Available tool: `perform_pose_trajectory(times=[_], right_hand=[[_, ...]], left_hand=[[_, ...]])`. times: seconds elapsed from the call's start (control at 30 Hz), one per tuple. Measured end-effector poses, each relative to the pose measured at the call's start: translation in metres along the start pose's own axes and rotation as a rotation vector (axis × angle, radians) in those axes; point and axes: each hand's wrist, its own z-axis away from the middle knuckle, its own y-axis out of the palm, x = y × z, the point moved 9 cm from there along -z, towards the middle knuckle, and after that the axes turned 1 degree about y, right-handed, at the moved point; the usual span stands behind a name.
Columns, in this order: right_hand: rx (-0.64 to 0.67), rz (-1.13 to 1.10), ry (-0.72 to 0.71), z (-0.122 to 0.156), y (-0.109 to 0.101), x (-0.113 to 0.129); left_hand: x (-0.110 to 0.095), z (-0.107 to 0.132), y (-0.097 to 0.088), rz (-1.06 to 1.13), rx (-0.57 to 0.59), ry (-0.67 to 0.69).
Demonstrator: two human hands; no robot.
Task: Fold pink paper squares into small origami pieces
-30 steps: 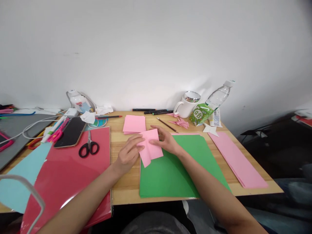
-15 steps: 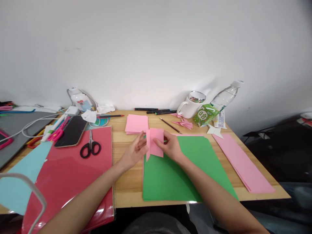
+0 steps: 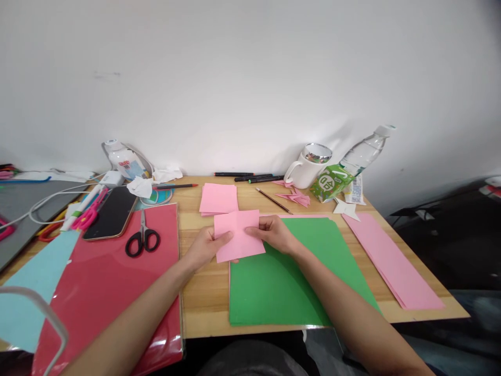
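A square sheet of pink paper is spread nearly flat between my hands, with a faint crease down its middle. My left hand pinches its left side, thumb on top and fingers underneath. At the right side, my right hand grips it the same way, its fingers partly hidden behind the sheet. The paper hovers over the left edge of the green paper stack. Just behind it lies a pile of pink squares.
Black-handled scissors rest on a red sheet in a clear sleeve at left, near a phone. A pencil, folded pink pieces, a white mug, a green carton and a bottle stand or lie behind. Pink strips lie right.
The pink paper has been opened out from its folded, upright state into a flatter square. My left hand, its fingers loose before, now pinches the left side.
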Motion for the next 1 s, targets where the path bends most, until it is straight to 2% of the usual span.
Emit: perform_pose_trajectory(times=[0.17,0.33,0.4,0.5,0.6,0.77,0.83,0.9,1.0], right_hand=[[0.039,-0.19,0.069,0.001,-0.003,-0.001],[0.141,-0.343,0.167,0.002,0.006,0.0],[0.128,-0.281,0.12,0.002,0.005,0.005],[0.03,-0.035,-0.039,0.002,-0.004,0.018],[-0.069,0.105,-0.146,0.005,-0.01,0.026],[-0.015,-0.02,-0.104,0.007,0.006,0.018],[-0.004,-0.048,-0.109,0.007,0.013,0.016],[-0.047,-0.072,-0.124,0.007,0.015,0.015],[-0.117,-0.109,-0.092,0.005,0.012,0.01]], left_hand=[[-0.005,0.005,0.01,0.125,0.078,-0.057],[-0.009,0.006,0.004,0.065,0.036,0.014],[-0.01,0.006,0.004,-0.012,0.055,0.037],[-0.014,0.007,0.008,-0.124,0.111,0.083],[-0.014,0.007,0.012,-0.113,0.145,0.075],[-0.007,0.004,0.003,-0.034,0.004,0.014],[-0.004,0.003,0.004,-0.062,0.008,-0.017],[-0.005,0.003,0.004,-0.096,0.007,-0.007],[-0.009,0.002,-0.002,-0.057,-0.061,0.044]])
